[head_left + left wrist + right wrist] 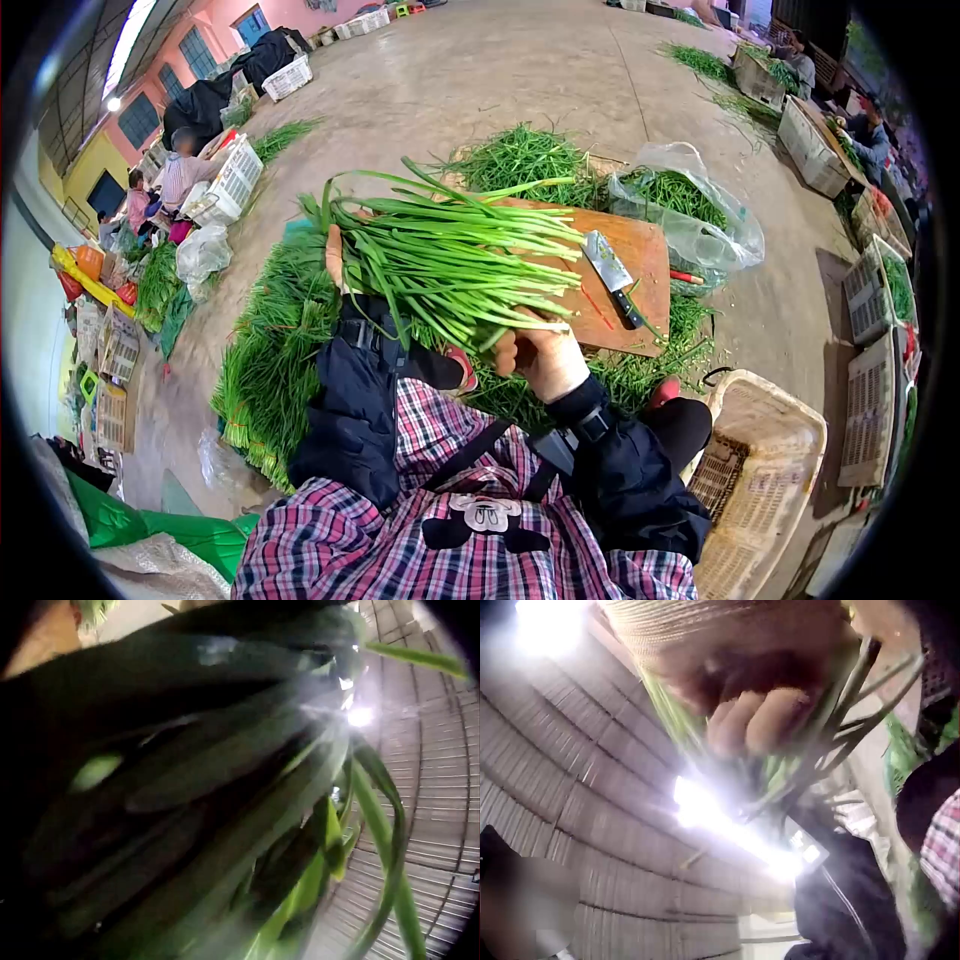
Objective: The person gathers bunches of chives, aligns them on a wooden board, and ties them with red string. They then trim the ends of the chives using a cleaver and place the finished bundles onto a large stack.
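Observation:
A large bunch of garlic chives point(455, 255) is held up across both hands, its pale stem ends pointing right. My left hand point(335, 258) holds the leafy end; most of that hand is hidden by leaves. In the left wrist view, dark, blurred leaves point(225, 765) fill much of the picture. My right hand point(545, 362) grips the lower stem ends. Its curled fingers point(776, 720) show in the right wrist view, below a light ribbed glove point(727, 626). Behind the bunch, a cleaver point(608, 265) with a black handle lies on a wooden board point(640, 250).
More chives are piled left point(275, 350) and behind the board point(525, 160). A clear plastic bag point(735, 240) of greens stands to the board's right. A plastic crate point(810, 440) sits by my right knee. People work beside white crates point(240, 180) at both sides.

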Available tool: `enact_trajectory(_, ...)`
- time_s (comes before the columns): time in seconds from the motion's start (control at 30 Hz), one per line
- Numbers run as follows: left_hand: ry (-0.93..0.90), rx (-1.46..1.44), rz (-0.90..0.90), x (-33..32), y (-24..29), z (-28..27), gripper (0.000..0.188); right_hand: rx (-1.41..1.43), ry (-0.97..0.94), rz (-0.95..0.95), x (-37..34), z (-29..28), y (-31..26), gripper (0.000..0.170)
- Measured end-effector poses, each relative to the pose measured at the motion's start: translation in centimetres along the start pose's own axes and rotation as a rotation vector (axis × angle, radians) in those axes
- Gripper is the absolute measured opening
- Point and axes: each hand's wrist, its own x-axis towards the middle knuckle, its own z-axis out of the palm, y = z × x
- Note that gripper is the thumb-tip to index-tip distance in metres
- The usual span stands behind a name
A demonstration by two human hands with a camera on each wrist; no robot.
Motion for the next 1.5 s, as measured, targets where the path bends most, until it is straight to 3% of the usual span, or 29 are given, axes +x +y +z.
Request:
enact_trajectory(0.03, -0.018, 0.001, 0.037, 0.2, -0.2, 0.0, 0.040, -0.620, -0.021, -0.273, -0.8, -1.1, 0.4, 0.017)
enact_trajectory(0.07, -0.073, 0.021, 0.008, 0.2, -0.3, 1.3, 0.040, -0.648, -0.155, -0.390, -1.4, -2.3, 0.2, 0.017)
enact_trajectory(0.1, -0.101, 0.119, 0.072, 0.5, -0.2, 1.5, 0.040, -0.196, -0.261, -0.009, -2.3, -2.6, -0.3, 0.015)
enact_trajectory(0.13, -0.136, 0.128, 0.079, 1.0, 0.5, -0.1, 0.039, 0.242, -0.191, 0.373, -3.2, -3.0, -0.7, 0.016)
enact_trajectory(0.17, -0.170, 0.138, 0.085, 1.3, 1.5, -1.3, 0.039, 0.002, -0.281, 0.345, -3.9, -3.9, -1.0, 0.017)
enact_trajectory(0.2, -0.189, 0.080, 0.009, 1.2, 2.8, -2.4, 0.038, -0.115, -0.312, 0.444, -4.7, -5.1, -0.2, 0.020)
enact_trajectory(0.23, -0.176, 0.059, 0.056, 1.2, 2.8, -2.5, 0.037, -0.233, -0.343, 0.543, -5.2, -6.2, 0.2, 0.023)
enact_trajectory(0.3, -0.221, 0.019, 0.039, 1.6, 3.6, -4.0, 0.038, -1.173, -0.409, 0.381, -5.9, -7.9, 0.0, 0.031)
enact_trajectory(0.33, -0.157, 0.007, 0.043, 1.7, 4.4, -5.2, 0.038, -1.484, -0.378, 0.337, -6.1, -9.1, 1.1, 0.041)
enact_trajectory(0.37, -0.094, -0.006, 0.046, 1.7, 4.6, -5.5, 0.038, -1.455, -0.186, 0.221, -6.1, -9.5, 1.1, 0.043)
enact_trajectory(0.43, -0.193, 0.097, 0.067, 1.6, 4.5, -6.3, 0.035, -1.040, 0.031, 0.051, -4.8, -10.0, 1.1, 0.041)
enact_trajectory(0.5, -0.189, 0.105, 0.066, 1.3, 4.1, -6.2, 0.035, -0.241, 0.195, 0.095, -2.8, -8.7, 0.7, 0.036)
enact_trajectory(0.67, -0.146, 0.106, 0.081, 0.8, 2.7, -5.0, 0.035, -0.002, 0.110, -0.088, 2.9, -7.2, 1.6, 0.050)
enact_trajectory(0.7, -0.146, 0.109, 0.084, 0.8, 2.6, -5.0, 0.035, -0.327, 0.102, -0.325, 3.8, -7.3, 2.6, 0.042)
enact_trajectory(0.77, -0.138, 0.113, 0.092, 0.8, 2.5, -5.1, 0.035, 0.511, -0.012, -0.084, 3.9, -6.8, 2.3, 0.033)
enact_trajectory(0.8, -0.133, 0.119, 0.095, 0.8, 2.5, -5.2, 0.035, 0.515, 0.057, -0.170, 3.4, -5.8, 1.4, 0.028)
enact_trajectory(0.9, -0.114, 0.130, 0.121, 0.5, 2.0, -4.6, 0.035, 0.369, 0.014, -0.059, 2.2, -6.4, 1.1, 0.033)
enact_trajectory(0.97, -0.075, 0.141, 0.153, 0.4, 1.5, -4.6, 0.035, 0.316, -0.095, -0.115, 0.3, -6.6, 0.4, 0.041)
enact_trajectory(1.07, -0.078, 0.070, 0.061, -0.4, -0.3, -0.5, 0.035, -0.005, -0.192, 0.128, -1.7, -8.8, 1.0, 0.025)
enact_trajectory(1.1, -0.099, 0.074, 0.038, -0.4, -0.3, -0.4, 0.034, -0.128, -0.214, 0.074, -2.6, -9.4, 0.9, 0.021)
enact_trajectory(1.13, -0.119, 0.079, 0.016, -0.5, -0.3, -0.2, 0.034, -0.200, -0.239, 0.154, -3.5, -10.1, 0.6, 0.019)
enact_trajectory(1.17, -0.141, 0.085, -0.002, -0.4, 0.1, -0.6, 0.033, -0.273, -0.268, 0.233, -4.3, -10.9, 0.2, 0.018)
enact_trajectory(1.2, -0.283, 0.153, 0.047, 0.3, 1.0, -2.8, 0.041, -0.373, -0.241, 0.376, -5.4, -11.7, 0.3, 0.019)
enact_trajectory(1.23, -0.231, 0.147, 0.042, 0.6, 2.3, -4.8, 0.039, -0.477, -0.221, 0.511, -6.3, -12.4, 0.6, 0.020)
enact_trajectory(1.27, -0.178, 0.141, 0.037, 0.9, 3.3, -5.7, 0.037, -0.940, -0.304, 0.507, -7.0, -13.2, 0.7, 0.030)
enact_trajectory(1.3, -0.221, 0.105, 0.092, 1.1, 2.8, -5.3, 0.035, -1.404, -0.372, 0.472, -7.4, -13.9, 0.6, 0.040)
enact_trajectory(1.37, -0.070, 0.139, 0.124, 1.1, 1.4, -2.2, 0.027, -1.694, 0.042, 0.003, -8.4, -14.1, -1.1, 0.062)
enact_trajectory(1.43, -0.097, 0.190, 0.302, 1.1, 0.2, -2.0, 0.027, -0.882, 0.245, -0.127, -7.2, -13.1, -4.0, 0.090)
enact_trajectory(1.5, -0.078, 0.223, 0.175, 1.5, -0.7, 0.8, 0.027, -1.083, 0.250, -0.341, -6.2, -11.1, -7.4, 0.102)
